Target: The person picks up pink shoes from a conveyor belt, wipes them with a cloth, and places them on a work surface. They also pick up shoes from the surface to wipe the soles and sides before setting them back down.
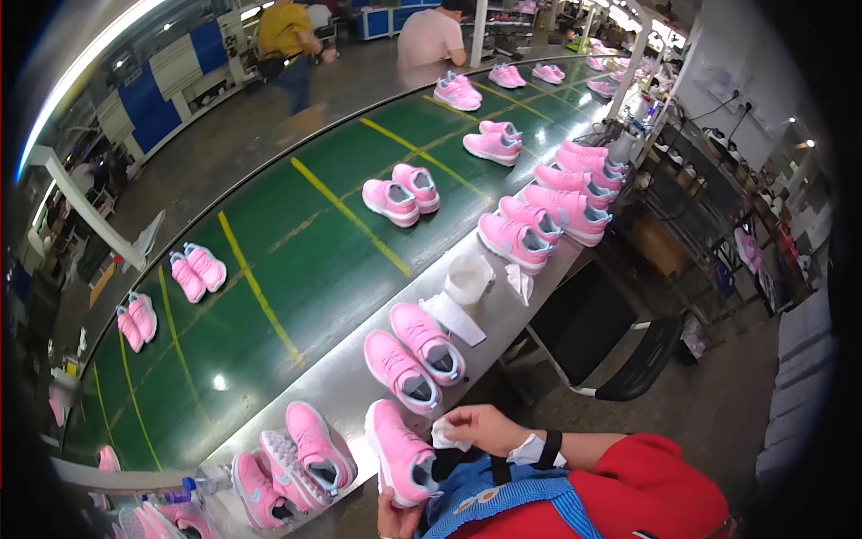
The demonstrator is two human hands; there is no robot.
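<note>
My left hand (398, 518) grips a pink sneaker (393, 445) with a white sole by its heel end, at the near edge of the metal ledge. Close beside that shoe's opening, my right hand (492, 429) pinches a crumpled white cloth or tissue (449, 437). Whether the cloth touches the shoe I cannot tell. Just beyond stands a pair of matching pink sneakers (395, 368) with light blue heel tabs. Left of my hands, several more pink sneakers (319, 449) sit on the ledge, one tipped to show its sole.
A green conveyor belt (269, 350) with yellow lines carries spaced pairs of pink sneakers (391, 199). Along the metal ledge (485, 355) stand a whitish cup (469, 278) and a cluster of sneakers (570, 211). A black chair (588, 323) is at the right. Two people work beyond the belt.
</note>
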